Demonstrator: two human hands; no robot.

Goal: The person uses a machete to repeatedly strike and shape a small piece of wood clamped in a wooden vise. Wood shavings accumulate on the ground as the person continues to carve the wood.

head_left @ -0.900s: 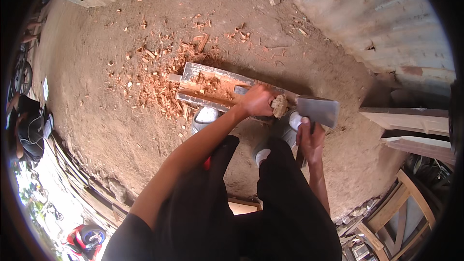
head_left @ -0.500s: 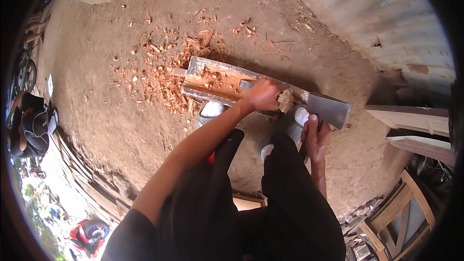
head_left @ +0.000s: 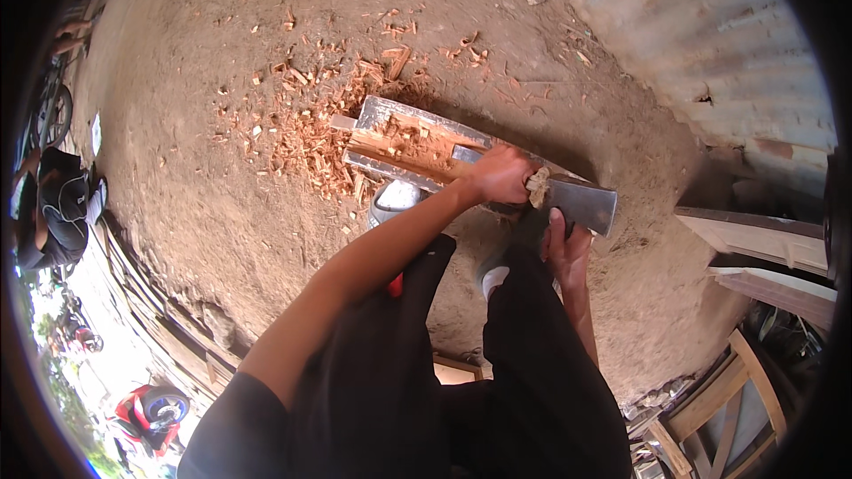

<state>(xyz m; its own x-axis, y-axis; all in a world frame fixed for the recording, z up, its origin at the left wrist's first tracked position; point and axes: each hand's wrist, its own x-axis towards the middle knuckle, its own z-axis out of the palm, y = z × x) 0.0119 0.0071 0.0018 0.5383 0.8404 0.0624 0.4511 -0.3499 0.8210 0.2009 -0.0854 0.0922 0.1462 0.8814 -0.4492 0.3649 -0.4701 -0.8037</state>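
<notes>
A hollowed wooden block (head_left: 432, 120) with a weathered grey rim lies slanted on the dirt, wood chips loose in its trough. My left hand (head_left: 504, 174) is closed round a chisel (head_left: 465, 153), its flat metal blade pointing left into the trough. The chisel's frayed, splintered wooden end (head_left: 538, 184) sticks out to the right of my fist. My right hand (head_left: 568, 253) grips a cleaver (head_left: 586, 204) with a broad, rectangular grey blade. That blade is at the frayed end, apparently against it; its handle is mostly hidden by my fingers.
Reddish wood chips (head_left: 311, 137) are scattered around the block's left end. My left shoe (head_left: 397, 200) is beside the block. Corrugated metal sheets (head_left: 701, 53) stand at the far right, wooden boards (head_left: 754, 244) below them. A seated person (head_left: 64, 213) and a red motorcycle (head_left: 146, 417) are at the left.
The cleaver has moved left, from beyond the chisel's frayed end up to it. My left hand keeps its grip on the chisel. The whole view has shifted slightly.
</notes>
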